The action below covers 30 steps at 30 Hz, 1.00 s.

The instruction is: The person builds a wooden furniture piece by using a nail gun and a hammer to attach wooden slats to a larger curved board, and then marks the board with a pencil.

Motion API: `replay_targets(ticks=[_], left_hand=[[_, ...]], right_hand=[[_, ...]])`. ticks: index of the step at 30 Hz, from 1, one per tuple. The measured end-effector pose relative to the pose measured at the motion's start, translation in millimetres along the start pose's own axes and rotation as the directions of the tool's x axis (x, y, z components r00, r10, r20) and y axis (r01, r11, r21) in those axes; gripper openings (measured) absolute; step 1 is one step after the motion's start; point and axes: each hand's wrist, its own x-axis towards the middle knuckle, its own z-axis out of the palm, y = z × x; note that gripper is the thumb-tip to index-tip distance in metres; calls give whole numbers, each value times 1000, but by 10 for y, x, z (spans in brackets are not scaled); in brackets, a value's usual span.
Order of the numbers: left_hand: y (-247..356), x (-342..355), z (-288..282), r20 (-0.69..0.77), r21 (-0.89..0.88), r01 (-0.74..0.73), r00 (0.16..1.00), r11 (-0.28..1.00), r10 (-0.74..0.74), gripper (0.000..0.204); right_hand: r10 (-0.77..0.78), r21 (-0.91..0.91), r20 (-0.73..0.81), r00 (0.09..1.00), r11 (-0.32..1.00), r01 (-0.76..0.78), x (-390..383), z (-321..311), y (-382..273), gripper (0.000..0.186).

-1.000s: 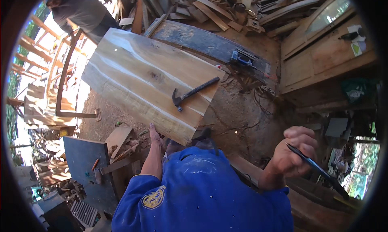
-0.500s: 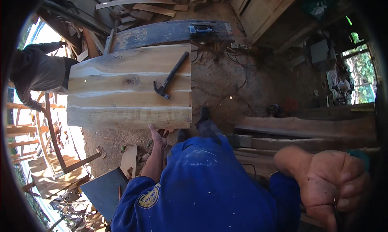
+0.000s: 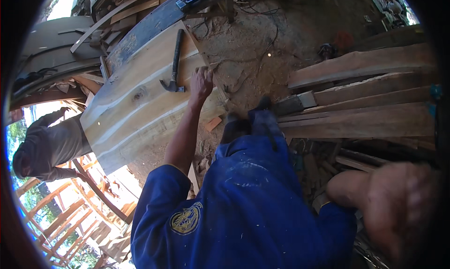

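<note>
A light wooden panel [image 3: 136, 105] with pale wavy streaks lies in front of me, and a claw hammer [image 3: 175, 62] rests on it. My left hand [image 3: 202, 83] reaches over the panel just right of the hammer, fingers apart and slightly bent; whether it touches the wood I cannot tell. My right hand [image 3: 398, 203] is raised close at the lower right, smeared by motion, so its fingers and anything in them are unclear.
A co-worker [image 3: 51, 147] bends at the panel's far left. A long dark board [image 3: 126, 48] bearing a blue tool [image 3: 190, 1] lies behind the panel. Rough planks [image 3: 356, 119] are stacked at right, scrap wood [image 3: 122, 11] at upper left, and cables [image 3: 274, 39] trail over the dusty floor.
My left hand has moved from the panel's near edge up over it, toward the hammer. The view has turned, bringing more of the plank stack in. My right hand stays raised at the right.
</note>
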Motion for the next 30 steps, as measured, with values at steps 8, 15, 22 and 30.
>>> replay_targets(ticks=[8,15,22,30], left_hand=[[-181,1131,185,714,323,-677,633,661,300,33],[-354,1132,252,657,233,-711,619,664,431,36],[-507,1179,288,448,423,-635,767,647,459,69],[-763,1014,199,118,762,-196,979,617,166,86]], right_hand=[[998,310,-66,-4,17,-951,-3270,1157,1524,35],[990,-179,-38,-137,-142,-974,-5813,1460,1707,28],[982,-501,68,-175,-118,-858,-6372,1582,2083,26],[865,-443,-26,-501,-459,-770,-6394,1296,2270,28]])
